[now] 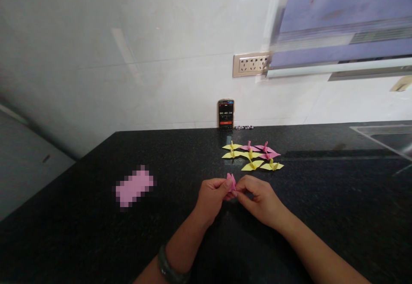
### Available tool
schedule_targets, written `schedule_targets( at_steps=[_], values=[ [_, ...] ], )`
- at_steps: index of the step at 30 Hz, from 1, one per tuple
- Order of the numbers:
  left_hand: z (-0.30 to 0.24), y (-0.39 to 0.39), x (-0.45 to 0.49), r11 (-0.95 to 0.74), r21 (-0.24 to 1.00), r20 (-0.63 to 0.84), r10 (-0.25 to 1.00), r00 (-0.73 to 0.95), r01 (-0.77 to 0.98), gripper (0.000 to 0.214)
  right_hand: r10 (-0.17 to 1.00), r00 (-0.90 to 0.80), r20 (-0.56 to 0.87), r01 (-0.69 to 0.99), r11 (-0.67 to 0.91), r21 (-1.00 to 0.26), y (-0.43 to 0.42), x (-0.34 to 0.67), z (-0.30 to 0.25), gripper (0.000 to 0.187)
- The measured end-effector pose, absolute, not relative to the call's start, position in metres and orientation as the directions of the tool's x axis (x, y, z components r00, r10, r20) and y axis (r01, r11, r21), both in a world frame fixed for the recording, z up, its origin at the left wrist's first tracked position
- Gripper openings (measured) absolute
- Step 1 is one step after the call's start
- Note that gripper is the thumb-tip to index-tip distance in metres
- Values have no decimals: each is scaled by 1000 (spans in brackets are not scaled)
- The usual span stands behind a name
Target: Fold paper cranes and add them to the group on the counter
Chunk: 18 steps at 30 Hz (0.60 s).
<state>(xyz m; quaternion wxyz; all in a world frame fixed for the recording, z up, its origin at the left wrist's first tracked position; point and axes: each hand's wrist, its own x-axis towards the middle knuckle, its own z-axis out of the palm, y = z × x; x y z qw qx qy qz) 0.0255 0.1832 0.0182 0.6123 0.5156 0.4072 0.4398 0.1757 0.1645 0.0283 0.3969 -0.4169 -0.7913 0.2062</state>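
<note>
My left hand point(212, 196) and my right hand point(259, 198) meet over the black counter point(80, 232), both pinching a small pink folded paper point(231, 183) between fingertips. The paper sticks up slightly between the thumbs. Just beyond the hands lies a cluster of several finished paper cranes point(252, 156), some yellow and some pink, laid flat in rows. A dark band sits on my left wrist.
A phone point(225, 114) showing a timer leans upright against the white wall at the counter's back edge. A blurred pink patch point(134, 187) lies on the counter to the left. A wall socket point(251, 64) sits above; a sink edge point(383, 135) shows far right.
</note>
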Motion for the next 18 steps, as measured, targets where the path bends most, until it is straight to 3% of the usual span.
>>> schedule_targets(
  at_steps=[7, 13, 18],
  values=[
    [16, 183, 26, 124, 980, -80, 962, 262, -157, 31, 830, -309, 465, 430, 558, -710, 163, 172, 27, 9],
    [16, 186, 25, 169, 935, -85, 961, 264, -312, 31, 958, -140, 250, 336, 283, -898, 165, 166, 14, 11],
    [12, 186, 26, 150, 949, -77, 963, 257, -277, 33, 952, -175, 250, 379, 299, -876, 165, 167, 14, 18]
  ],
)
